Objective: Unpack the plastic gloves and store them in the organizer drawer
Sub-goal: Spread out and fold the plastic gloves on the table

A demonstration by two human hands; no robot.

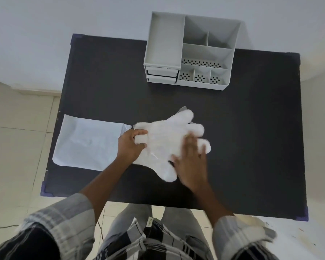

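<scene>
Now the plastic gloves are lying between both hands: left hand gripping their 9 o'clock edge, right hand pressing flat, fingers spread, at 4 o'clock.

Plastic gloves: translucent white stack, lying flat mid-worktop, fingers spread toward the right, cuff toward the left.
Organizer: pale grey, upright at the far edge, open compartments on top.
Drawers: two, lower left front, both closed.
</scene>
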